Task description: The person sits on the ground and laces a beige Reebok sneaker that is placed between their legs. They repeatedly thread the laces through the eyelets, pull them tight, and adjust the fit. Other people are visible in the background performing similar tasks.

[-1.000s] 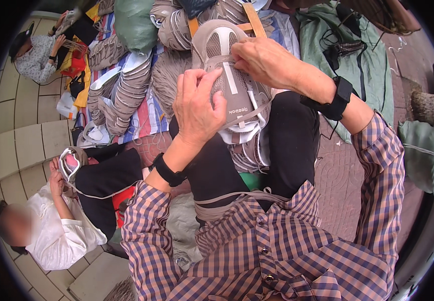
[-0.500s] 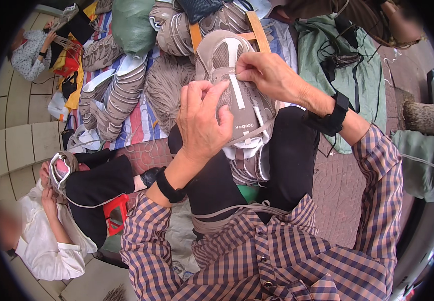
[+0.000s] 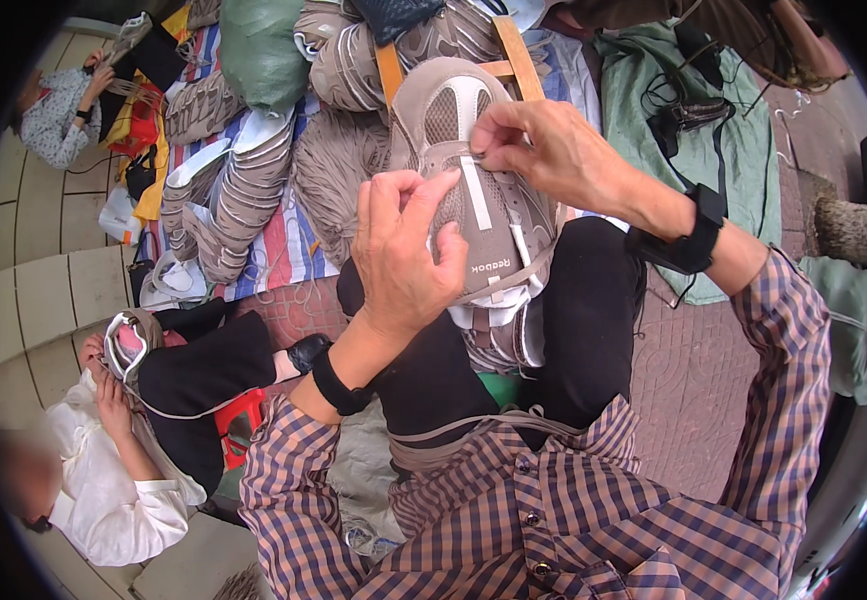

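Observation:
A grey-brown mesh shoe upper (image 3: 483, 215) with white stripes lies over my knees, its toe pointing away from me. A flat grey shoelace (image 3: 441, 151) runs across it near the top of the lacing opening. With thumb and fingertips pressed together, my right hand (image 3: 543, 145) pinches the lace at the opening's right side. My left hand (image 3: 403, 245) rests over the upper's left side, thumb and index finger apart; nothing shows between them. Part of the upper's left edge is hidden under that hand.
Stacked shoe uppers (image 3: 253, 180) and a bundle of grey laces (image 3: 335, 180) lie on a striped sheet ahead. Beyond my knees stands a wooden frame (image 3: 519, 60). A person in white (image 3: 123, 480) handles another upper at left. Green cloth (image 3: 683, 250) covers ground at right.
My right hand has shifted slightly right, and a length of shoelace now shows across the lacing opening. The left hand has stayed almost in place.

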### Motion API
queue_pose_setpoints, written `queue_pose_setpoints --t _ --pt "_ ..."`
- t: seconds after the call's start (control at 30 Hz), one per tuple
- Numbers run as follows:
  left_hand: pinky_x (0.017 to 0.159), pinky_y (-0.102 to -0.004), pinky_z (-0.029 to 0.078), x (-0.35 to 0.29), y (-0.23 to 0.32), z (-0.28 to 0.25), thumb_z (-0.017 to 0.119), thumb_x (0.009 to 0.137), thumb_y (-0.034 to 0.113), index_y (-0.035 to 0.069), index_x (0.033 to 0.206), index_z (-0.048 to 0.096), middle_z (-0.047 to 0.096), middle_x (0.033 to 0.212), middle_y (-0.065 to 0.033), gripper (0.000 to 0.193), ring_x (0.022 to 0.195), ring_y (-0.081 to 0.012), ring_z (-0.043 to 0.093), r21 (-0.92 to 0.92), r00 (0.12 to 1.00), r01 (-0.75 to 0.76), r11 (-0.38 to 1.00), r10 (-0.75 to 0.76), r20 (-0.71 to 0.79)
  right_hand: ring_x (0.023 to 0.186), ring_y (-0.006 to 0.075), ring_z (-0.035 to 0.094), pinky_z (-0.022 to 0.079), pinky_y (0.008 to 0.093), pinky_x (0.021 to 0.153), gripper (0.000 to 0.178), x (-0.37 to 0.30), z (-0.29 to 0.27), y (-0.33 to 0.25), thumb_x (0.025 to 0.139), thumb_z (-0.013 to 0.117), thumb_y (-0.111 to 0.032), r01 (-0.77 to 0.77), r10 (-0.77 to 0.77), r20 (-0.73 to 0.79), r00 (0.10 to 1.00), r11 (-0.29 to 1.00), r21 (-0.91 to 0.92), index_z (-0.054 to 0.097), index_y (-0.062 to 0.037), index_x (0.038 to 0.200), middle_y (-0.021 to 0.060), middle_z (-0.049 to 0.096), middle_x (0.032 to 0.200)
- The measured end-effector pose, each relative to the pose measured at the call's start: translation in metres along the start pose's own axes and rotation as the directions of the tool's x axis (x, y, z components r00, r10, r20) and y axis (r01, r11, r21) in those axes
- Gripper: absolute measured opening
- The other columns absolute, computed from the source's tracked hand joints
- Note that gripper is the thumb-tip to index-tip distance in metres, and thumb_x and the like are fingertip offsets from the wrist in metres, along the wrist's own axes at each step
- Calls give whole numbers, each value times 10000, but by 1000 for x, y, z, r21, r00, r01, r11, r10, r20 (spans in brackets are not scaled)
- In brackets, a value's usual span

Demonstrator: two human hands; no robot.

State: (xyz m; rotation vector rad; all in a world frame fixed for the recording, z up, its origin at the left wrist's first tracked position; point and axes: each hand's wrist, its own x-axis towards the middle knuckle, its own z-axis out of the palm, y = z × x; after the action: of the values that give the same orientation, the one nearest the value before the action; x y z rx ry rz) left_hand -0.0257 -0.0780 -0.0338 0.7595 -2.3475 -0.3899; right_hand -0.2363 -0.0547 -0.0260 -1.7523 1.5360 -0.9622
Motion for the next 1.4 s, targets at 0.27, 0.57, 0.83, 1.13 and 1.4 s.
queue_pose_setpoints --t 0.27,0.57,0.83,1.13,1.4 --pt "658 -385 467 21 0 -8 670 772 85 91 987 632 529 851 -83 218 761 -267 578 -192 973 230 954 -218 81 768 60 581 515 232 720 175 -13 5 5 899 614 -35 -65 90 -56 994 936 347 598 2 1069 2 633 815" --pt "599 -422 488 71 -10 -8 687 737 105 77 824 548 557 791 -90 166 702 -310 614 223 955 -194 955 132 266 735 66 580 490 229 679 182 -11 0 8 911 610 -107 -157 156 30 987 931 329 610 -14 1067 3 641 838" --pt "626 -390 480 55 -19 -39 667 775 200 54 890 561 579 758 -89 214 664 -249 608 88 934 246 965 -260 246 615 263 603 477 367 600 490 -89 2 -24 849 705 -299 -24 20 -15 1000 958 -286 494 -76 1231 84 581 697" --pt "741 -503 483 11 3 -30 641 815 129 50 1132 436 588 1016 -224 385 872 -442 609 43 938 145 989 -151 311 634 321 541 428 418 669 606 -106 26 -10 805 544 9 19 -31 -45 999 969 -248 371 -33 1384 124 549 686" --pt "628 -455 477 -44 21 -46 650 828 132 71 1096 478 583 827 -147 324 746 -378 615 123 963 129 984 -154 221 638 289 536 374 376 760 787 -153 45 -34 755 570 39 250 -271 13 963 867 -432 260 -50 1474 83 574 709"
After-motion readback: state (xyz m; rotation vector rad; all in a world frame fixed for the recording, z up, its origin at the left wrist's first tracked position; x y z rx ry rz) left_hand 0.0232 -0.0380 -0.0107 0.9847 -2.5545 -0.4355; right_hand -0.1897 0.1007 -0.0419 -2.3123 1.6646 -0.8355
